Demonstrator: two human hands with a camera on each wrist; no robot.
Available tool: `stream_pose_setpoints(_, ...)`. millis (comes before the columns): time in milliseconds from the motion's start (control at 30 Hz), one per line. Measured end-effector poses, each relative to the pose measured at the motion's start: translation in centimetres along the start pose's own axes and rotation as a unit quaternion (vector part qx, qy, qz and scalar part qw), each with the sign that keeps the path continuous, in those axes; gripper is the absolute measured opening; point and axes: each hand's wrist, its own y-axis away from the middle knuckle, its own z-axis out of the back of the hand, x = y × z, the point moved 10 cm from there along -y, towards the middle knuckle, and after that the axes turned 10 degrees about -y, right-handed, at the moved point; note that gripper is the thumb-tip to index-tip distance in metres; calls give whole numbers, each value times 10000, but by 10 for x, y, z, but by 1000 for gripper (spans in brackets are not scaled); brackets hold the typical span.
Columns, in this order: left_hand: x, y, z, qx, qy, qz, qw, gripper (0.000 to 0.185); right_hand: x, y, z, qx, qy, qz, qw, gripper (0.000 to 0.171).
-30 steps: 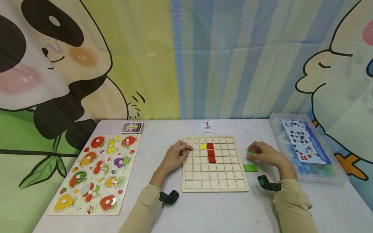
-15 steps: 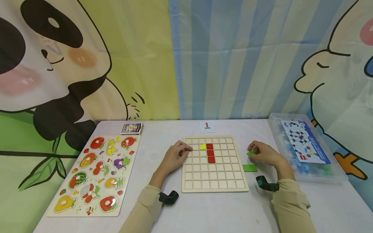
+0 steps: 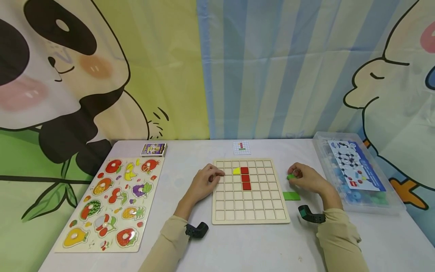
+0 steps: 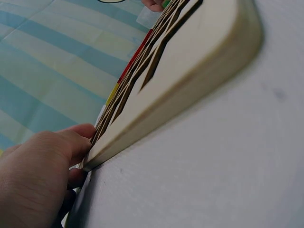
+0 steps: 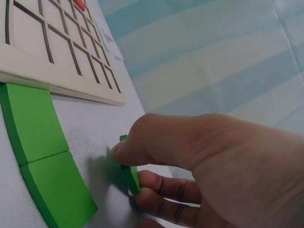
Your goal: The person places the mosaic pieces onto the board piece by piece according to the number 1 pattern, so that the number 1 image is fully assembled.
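A wooden grid board (image 3: 251, 206) lies on the table. My left hand (image 3: 204, 181) holds its left edge, fingertips above and against the rim in the left wrist view. On the board, a column of red square tiles (image 3: 246, 178) stands beside a yellow piece (image 3: 236, 171) with a rounded corner. Just off the board's right side, my right hand (image 3: 307, 179) pinches a small green tile (image 5: 131, 179) between thumb and fingers, tilted on edge. Nearer me, two green square tiles (image 5: 35, 123) lie end to end against the board's right edge.
A small pattern card (image 3: 241, 148) lies behind the board. At the right stands a clear plastic box (image 3: 395, 200) with a printed label. A fruit puzzle board (image 3: 112, 204) lies left, with a small purple box (image 3: 154, 149) behind it. A printed curtain (image 3: 244, 75) hangs at the back.
My right hand has shifted very slightly, turning the green tile a little between its fingers. The left hand and the tiles on the board have stayed in place.
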Motion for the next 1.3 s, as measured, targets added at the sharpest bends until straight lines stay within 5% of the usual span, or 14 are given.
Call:
stream_pose_setpoints(400,-3,2,-1,6,53,-44,10000,19,0,-1,-2,-98,158,-72,9998,30)
stream_pose_setpoints(767,0,-1,1,0,29,48,10000,18,15,-5,-8,-109,-7,433,9990,33)
stream_pose_setpoints(967,2,0,2,-5,143,13,9999,19,27,-8,-19,229,-231,815,9961,36)
stream_pose_setpoints(1300,-1,-3,3,-34,247,-149,9996,19,41,-8,-28,309,-404,955,9941,37)
